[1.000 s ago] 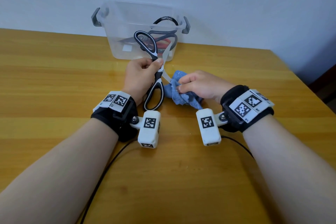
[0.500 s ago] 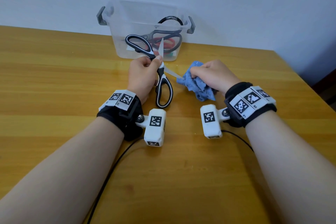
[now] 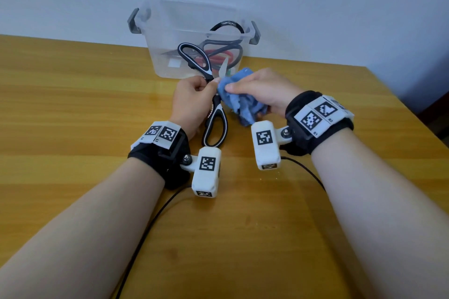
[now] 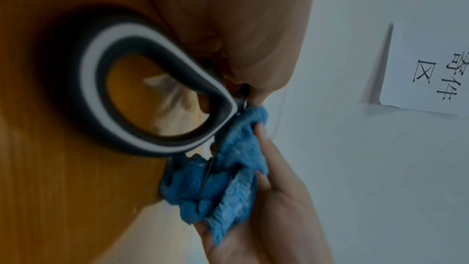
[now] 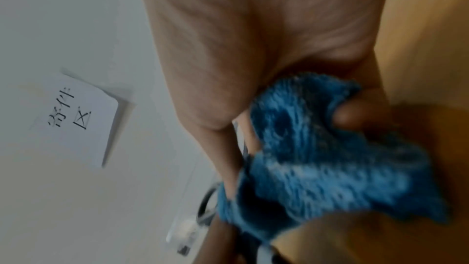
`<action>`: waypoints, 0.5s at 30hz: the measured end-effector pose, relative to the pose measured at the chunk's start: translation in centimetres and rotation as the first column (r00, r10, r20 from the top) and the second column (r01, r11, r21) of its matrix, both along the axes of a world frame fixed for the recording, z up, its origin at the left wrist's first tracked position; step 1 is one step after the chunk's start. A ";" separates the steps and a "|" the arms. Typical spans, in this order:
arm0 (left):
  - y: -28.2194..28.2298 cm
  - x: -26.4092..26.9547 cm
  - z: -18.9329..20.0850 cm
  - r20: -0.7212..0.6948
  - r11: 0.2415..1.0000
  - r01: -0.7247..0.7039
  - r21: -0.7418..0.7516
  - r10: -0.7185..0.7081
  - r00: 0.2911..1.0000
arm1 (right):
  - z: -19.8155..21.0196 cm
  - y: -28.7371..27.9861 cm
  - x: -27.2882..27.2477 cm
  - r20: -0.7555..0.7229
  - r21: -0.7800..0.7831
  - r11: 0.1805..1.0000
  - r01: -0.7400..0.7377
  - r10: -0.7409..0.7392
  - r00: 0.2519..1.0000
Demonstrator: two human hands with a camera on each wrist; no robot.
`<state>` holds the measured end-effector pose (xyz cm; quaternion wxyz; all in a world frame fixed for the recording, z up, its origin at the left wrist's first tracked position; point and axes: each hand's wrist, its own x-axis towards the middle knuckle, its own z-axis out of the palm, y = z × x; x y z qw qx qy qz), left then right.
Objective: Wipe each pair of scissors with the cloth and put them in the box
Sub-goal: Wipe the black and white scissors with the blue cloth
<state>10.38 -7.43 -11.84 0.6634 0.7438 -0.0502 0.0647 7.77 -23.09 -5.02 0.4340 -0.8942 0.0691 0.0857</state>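
Observation:
My left hand point(image 3: 194, 94) grips black-and-white scissors point(image 3: 215, 124) near the pivot, blades spread apart, one handle loop up toward the box and one down toward my wrist. One bare blade point(image 3: 223, 67) points up. My right hand point(image 3: 257, 90) holds a crumpled blue cloth point(image 3: 243, 102) bunched round the other blade, right beside the left thumb. The left wrist view shows the lower handle loop point(image 4: 152, 91) and the cloth point(image 4: 228, 178) wrapped on a blade. The right wrist view is blurred, filled by the cloth point(image 5: 330, 158).
A clear plastic box point(image 3: 170, 31) with grey latches stands at the back of the wooden table point(image 3: 73, 104) against the wall, holding several scissors with black, grey and red handles. Black cables point(image 3: 150, 221) trail from both wrists over the near table.
The right hand pulled the cloth out to the right off the blade, then came back left to the pivot. The scissors opened wider and tilted in the left hand.

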 end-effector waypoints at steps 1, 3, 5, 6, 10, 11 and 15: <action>0.0 0.0 0.0 0.001 1.000 0.003 -0.003 -0.003 1.000 | -0.3 0.5 0.2 -0.028 0.002 0.999 -0.037 0.037 0.999; 0.1 0.1 -0.1 0.006 1.000 0.007 -0.008 -0.007 1.000 | -0.7 1.1 0.5 -0.075 0.001 0.997 -0.079 0.079 0.994; 0.2 0.1 -0.1 0.027 1.000 0.009 -0.005 -0.008 1.000 | -1.0 1.2 0.8 -0.077 -0.003 0.992 -0.123 0.122 0.990; 0.2 0.1 -0.1 0.037 1.000 0.009 -0.003 -0.009 0.999 | -1.1 1.1 0.8 -0.070 -0.001 0.990 -0.142 0.142 0.987; 0.1 0.1 0.0 0.062 1.000 0.021 0.008 -0.022 0.998 | -1.7 0.5 0.5 -0.063 0.088 0.984 -0.154 0.160 0.985; 0.1 0.2 -0.1 0.073 1.000 0.026 0.017 -0.027 0.997 | -1.8 0.4 0.5 -0.063 0.096 0.981 -0.170 0.176 0.982; 0.2 0.2 -0.2 0.077 0.999 0.029 0.036 -0.031 0.997 | -1.7 0.6 -0.1 -0.060 0.035 0.973 -0.228 0.230 0.971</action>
